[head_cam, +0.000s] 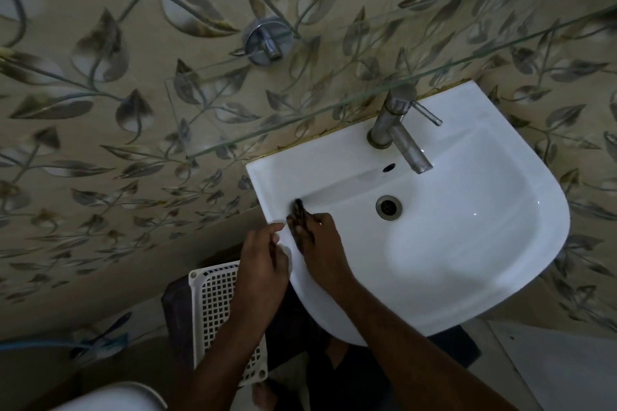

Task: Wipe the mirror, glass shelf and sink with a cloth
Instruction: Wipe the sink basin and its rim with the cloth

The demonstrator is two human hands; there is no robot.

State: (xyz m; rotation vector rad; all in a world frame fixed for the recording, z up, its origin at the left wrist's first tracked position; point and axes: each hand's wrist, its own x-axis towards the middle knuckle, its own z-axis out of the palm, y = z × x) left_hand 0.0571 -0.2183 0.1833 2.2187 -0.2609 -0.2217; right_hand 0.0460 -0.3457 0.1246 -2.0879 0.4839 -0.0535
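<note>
A white wall-mounted sink fills the right of the head view, with a steel faucet at its back and a round drain in the basin. My right hand is shut on a small dark cloth and presses it on the sink's left rim, just at the basin's edge. My left hand lies beside it on the outer left edge of the rim, fingers curled over that edge. A clear glass shelf juts from the wall above the sink. The mirror is out of view.
The wall behind is tiled with a leaf pattern, and a chrome shelf bracket sits on it. A white perforated plastic basket stands on the floor under my left forearm. A white rounded fixture shows at the bottom left.
</note>
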